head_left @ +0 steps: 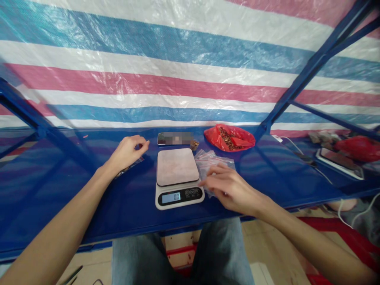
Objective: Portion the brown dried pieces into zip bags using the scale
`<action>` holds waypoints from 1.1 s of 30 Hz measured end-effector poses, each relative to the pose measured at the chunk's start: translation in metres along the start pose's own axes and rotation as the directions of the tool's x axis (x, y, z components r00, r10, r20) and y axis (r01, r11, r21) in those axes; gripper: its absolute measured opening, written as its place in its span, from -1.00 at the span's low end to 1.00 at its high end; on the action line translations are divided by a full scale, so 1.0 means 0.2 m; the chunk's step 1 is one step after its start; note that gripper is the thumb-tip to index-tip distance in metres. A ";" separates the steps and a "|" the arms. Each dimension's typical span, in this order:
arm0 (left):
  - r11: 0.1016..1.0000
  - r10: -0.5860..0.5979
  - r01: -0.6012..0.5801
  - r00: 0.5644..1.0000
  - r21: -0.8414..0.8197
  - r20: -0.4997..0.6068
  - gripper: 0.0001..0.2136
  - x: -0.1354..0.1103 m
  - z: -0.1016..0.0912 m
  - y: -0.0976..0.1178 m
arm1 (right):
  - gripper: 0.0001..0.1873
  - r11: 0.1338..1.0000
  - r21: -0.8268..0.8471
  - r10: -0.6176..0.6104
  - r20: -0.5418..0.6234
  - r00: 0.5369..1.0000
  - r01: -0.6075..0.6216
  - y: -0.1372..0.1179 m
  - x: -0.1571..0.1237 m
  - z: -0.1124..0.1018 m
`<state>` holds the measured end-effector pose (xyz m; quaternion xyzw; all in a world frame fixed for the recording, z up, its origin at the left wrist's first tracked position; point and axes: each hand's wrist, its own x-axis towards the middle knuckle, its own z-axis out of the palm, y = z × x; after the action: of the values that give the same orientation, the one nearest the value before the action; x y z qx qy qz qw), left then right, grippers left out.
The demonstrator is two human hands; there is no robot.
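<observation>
And here's the digital kitchen scale [178, 168], square in the middle of the blue table [127, 221], its platform bare and its display [171, 198] reading 0.0! Over to the left hand [127, 151]: fingers curled into a loose ring above a small filled bag [127, 171]; whether they pinch anything, I can't tell. The right hand [233, 186], slightly blurred, fingers bent, hovers at the scale's right edge over clear zip bags [204, 158]; its grip I can't tell either. Behind them, a red plastic bag [245, 141] gapes open, brown pieces inside!
</observation>
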<state>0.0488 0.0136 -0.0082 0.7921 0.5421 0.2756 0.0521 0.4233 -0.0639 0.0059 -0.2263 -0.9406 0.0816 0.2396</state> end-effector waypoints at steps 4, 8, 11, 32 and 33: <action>1.000 0.002 -0.002 1.000 0.007 -0.004 -0.59 0.00 0.00 -0.01 | -0.70 0.979 0.097 0.200 -0.262 0.944 -0.180 0.29 0.16 -0.03; 1.000 0.016 -0.016 1.000 0.012 0.005 -0.58 0.00 0.00 -0.02 | -0.47 0.953 0.153 0.287 -0.186 0.940 -0.261 0.55 0.29 0.01; 0.999 0.024 -0.024 1.000 0.023 -0.011 -0.59 0.00 -0.01 -0.02 | -0.29 0.929 0.203 0.341 -0.137 0.930 -0.311 0.62 0.33 0.07; 0.998 0.048 -0.048 0.999 0.035 -0.024 -0.61 0.00 -0.03 0.00 | -0.32 0.927 0.348 0.164 -0.037 0.986 -0.141 0.21 0.45 0.09; 0.998 0.049 -0.048 0.999 0.036 -0.022 -0.62 0.00 -0.03 0.00 | -0.28 0.926 0.351 0.157 -0.028 0.987 -0.137 0.22 0.45 0.08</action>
<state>0.0472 0.0127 -0.0035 0.8027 0.5280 0.2763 0.0250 0.3623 0.0162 0.0174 -0.2525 -0.8847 0.2578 0.2949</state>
